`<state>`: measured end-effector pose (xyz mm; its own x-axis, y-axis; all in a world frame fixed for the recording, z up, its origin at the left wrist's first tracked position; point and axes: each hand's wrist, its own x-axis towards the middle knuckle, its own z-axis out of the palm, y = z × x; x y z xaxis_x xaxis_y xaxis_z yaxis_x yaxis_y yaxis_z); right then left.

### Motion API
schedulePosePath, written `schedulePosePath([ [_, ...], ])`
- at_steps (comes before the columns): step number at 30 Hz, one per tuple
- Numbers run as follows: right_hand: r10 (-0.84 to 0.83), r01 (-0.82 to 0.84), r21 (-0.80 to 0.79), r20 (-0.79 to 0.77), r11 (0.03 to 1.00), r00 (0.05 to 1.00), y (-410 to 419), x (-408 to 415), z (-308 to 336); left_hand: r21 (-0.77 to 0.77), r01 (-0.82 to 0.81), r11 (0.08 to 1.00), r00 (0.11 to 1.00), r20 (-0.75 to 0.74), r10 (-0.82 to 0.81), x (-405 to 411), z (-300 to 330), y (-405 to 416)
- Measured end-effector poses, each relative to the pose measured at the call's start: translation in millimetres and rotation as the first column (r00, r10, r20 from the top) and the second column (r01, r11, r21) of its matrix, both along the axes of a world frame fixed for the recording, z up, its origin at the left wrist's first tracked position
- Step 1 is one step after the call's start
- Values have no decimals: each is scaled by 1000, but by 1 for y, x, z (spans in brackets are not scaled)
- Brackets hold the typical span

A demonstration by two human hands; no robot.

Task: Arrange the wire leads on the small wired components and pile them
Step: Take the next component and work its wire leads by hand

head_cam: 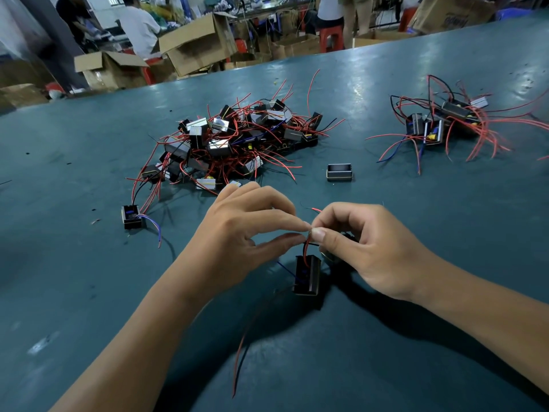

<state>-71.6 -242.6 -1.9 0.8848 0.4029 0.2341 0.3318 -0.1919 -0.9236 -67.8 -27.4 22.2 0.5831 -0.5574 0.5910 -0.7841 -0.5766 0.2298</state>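
Blue-green and shiny, the bench [386, 337] filled most of the view, with a busy workroom behind it. Near the front middle, a small black part [307, 275] hung just above the bench by its wires. A red wire [306, 249] rose from its top to the two hands. The left hand [237, 230] pinched that wire between thumb and first finger. The right hand [365, 248] pinched it too, and the fingertips of both hands met at the same spot. A short red tip stuck out above the right hand. A thin blue wire [286, 270] poked out on the part's left side. One long red wire [252, 331] trailed toward the near edge of the bench.

Farther back, left of the middle, sat a big pile [231, 141] of black parts tangled in red wires. A lone part [132, 217] with blue and red wires sat near the pile's left front. Another lone part [339, 172] with no clear wires sat to the right of the big pile. A small pile [445, 123] lay far back on the right, well apart from the big one.

Cardboard boxes [196, 44] and people stood beyond the bench.
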Motion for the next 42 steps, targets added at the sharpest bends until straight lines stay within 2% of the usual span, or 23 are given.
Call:
schedulePosePath([
  [5,-16,17,21,-6,1000,1000,1,-1,0,-102,-2,995,994,-106,-9,-3,0,-1],
  [11,-44,43,29,4,999,999,2,-1,0,-77,28,997,988,-151,-40,-6,-1,-5],
  [15,-36,37,-14,42,999,998,1,-2,0,-216,-13,976,975,-221,-35,-5,-1,-5],
  [21,20,-11,-78,116,997,993,-1,-4,2,-157,10,987,940,-334,-63,-1,-4,-6],
  [32,49,-27,-131,171,991,984,-1,-4,4,-170,-47,984,889,-456,-36,-2,-2,-4],
  [42,68,-51,-104,166,993,984,0,-5,6,-198,-62,978,871,-489,-44,-3,-1,-4],
])
